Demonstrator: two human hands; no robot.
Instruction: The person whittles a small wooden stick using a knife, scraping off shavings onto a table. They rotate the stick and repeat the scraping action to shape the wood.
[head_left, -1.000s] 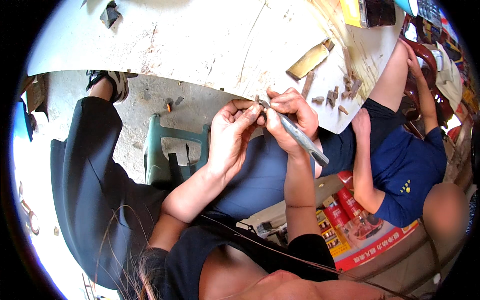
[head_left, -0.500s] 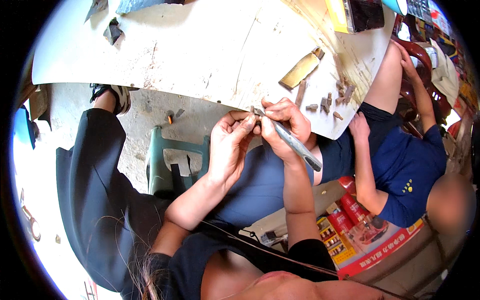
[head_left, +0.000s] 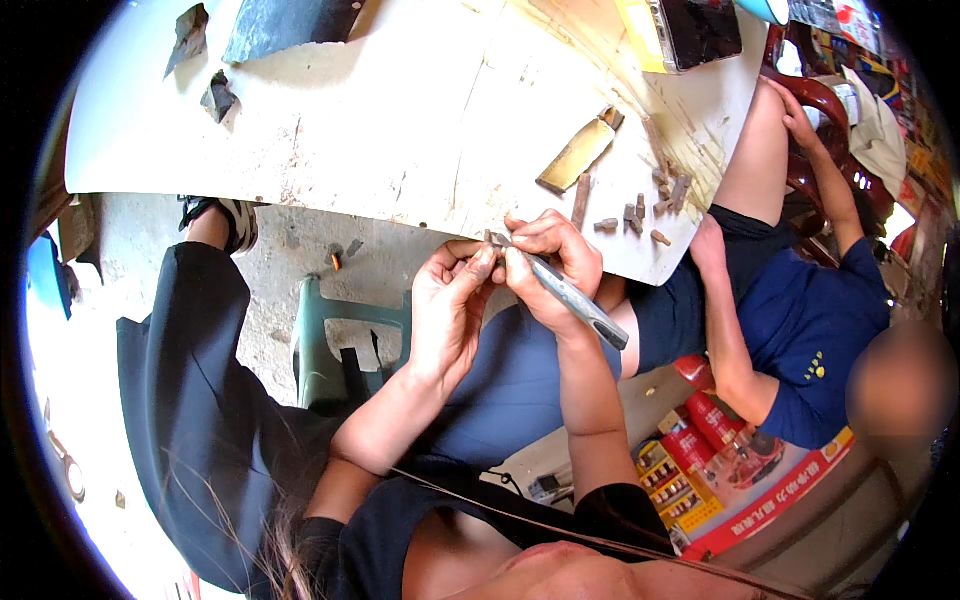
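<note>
My left hand (head_left: 450, 305) is closed in a pinch at the table's near edge. Between its thumb and fingers sits a small brown piece (head_left: 491, 238), mostly covered by the fingertips. Wrapped round a grey-handled knife (head_left: 582, 302), my right hand (head_left: 560, 262) meets the left one fingertip to fingertip. The handle slants down to the right, while the working end is at the brown piece and largely hidden by my fingers. Several small brown pieces (head_left: 635, 216) lie on the table to the right, with a brown stick (head_left: 581, 200) beside them.
On the white table (head_left: 380, 130) are a yellowish flat piece (head_left: 578, 152), a phone (head_left: 700, 32), dark shards (head_left: 218, 97) and a dark blue-grey sheet (head_left: 290, 28). A green stool (head_left: 312, 340) stands below. Another person (head_left: 800, 330) sits at the right, a hand near the table corner.
The view has shifted slightly, so the table things appear lower and further left. My hands keep the same grip on the knife and the brown piece.
</note>
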